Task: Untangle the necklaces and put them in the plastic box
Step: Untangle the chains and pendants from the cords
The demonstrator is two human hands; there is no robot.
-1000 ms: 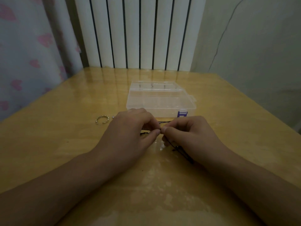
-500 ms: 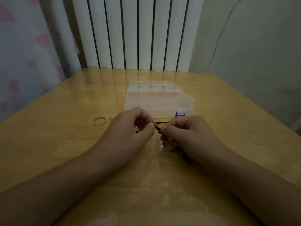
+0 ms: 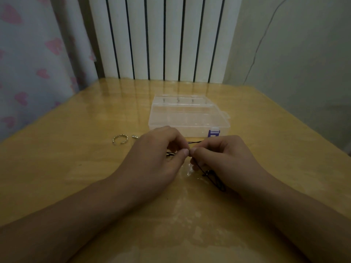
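While both hands worked low over the wooden table, the left hand and right hand had closed together since half a second earlier, their thumb tips now nearly touching. Each hand had thumb and forefinger clamped on the black necklace cord, which was held just above the table in front of the plastic box. Less cord showed between the hands than before; one strand ran behind the fingertips and the rest trailed beneath the right palm onto the table. The box lay closed, its purple latch facing the hands, position unchanged. A metal ring and a smaller metal piece remained left of the left hand.
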